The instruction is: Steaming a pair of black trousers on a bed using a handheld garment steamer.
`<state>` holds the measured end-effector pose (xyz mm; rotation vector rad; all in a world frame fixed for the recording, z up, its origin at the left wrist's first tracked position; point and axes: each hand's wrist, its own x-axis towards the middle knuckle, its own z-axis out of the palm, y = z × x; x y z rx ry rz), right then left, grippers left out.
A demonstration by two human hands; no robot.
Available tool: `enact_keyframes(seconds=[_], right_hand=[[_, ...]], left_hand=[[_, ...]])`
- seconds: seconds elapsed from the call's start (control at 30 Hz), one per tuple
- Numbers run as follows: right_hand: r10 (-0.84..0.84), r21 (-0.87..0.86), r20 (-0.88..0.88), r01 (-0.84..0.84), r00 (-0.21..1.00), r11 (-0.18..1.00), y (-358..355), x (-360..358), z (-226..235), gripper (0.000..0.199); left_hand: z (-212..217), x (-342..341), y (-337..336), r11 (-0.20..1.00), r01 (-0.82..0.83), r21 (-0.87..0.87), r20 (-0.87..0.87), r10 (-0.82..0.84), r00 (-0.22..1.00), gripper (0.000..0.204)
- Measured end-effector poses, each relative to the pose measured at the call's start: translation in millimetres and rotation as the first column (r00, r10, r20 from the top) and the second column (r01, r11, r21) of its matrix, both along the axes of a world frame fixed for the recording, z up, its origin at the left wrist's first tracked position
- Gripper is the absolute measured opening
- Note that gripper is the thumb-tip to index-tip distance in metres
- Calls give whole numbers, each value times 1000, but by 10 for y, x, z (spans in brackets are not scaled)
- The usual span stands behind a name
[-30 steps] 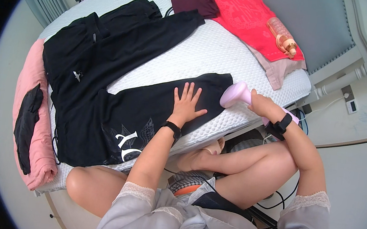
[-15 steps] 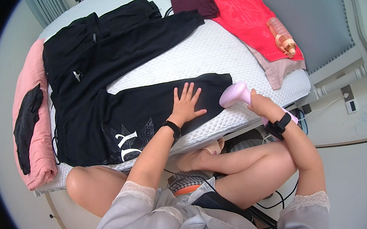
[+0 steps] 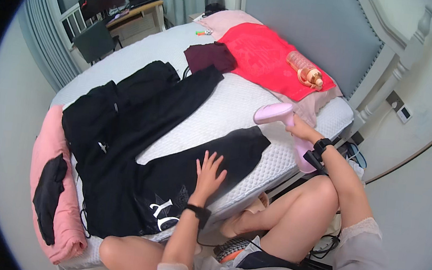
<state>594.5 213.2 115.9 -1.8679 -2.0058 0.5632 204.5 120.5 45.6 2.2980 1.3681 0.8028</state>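
- A person sits at the near edge of a bed (image 3: 261,113) covered in a white quilted mattress pad, knees bent against its side.
- A black garment (image 3: 195,180) with white lettering lies spread flat along that near edge, its hem almost level with the mattress rim.
- The left hand (image 3: 209,174) rests palm down on the garment, fingers spread and open, gripping nothing; the forearm reaches straight up from the lower edge, a black band at the wrist.
- The right hand (image 3: 302,130) is closed around the handle of a pink handheld steamer (image 3: 281,122), held above the bed's right corner, head pointing left toward the garment's far end. It seems to hover clear of the fabric, though the angle makes this hard to judge.
- Bare white pad lies open between the garment and a red cloth (image 3: 267,58) near the headboard (image 3: 319,24).
- More black clothes (image 3: 133,109) fill the bed's left-hand part; a pink blanket (image 3: 52,191) drapes over its left rim.
- A clear bottle (image 3: 304,70) lies on the red cloth.
- Pale floor (image 3: 415,211) opens to the right of the bed.
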Motion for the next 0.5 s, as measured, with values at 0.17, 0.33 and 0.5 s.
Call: enact_keyframes(seconds=[0.17, 0.33, 0.5], right_hand=[[-262, 135, -323, 318, 909, 938, 9, -457, 271, 40], [-336, 108, -375, 401, 864, 910, 83, -238, 283, 43], [-310, 32, -402, 351, 862, 936, 129, -296, 344, 48]], left_hand=[[-80, -172, -510, 989, -142, 34, 88, 139, 986, 33], [3, 32, -774, 991, -127, 34, 153, 121, 981, 25], [143, 25, -780, 989, -115, 91, 145, 101, 984, 22]])
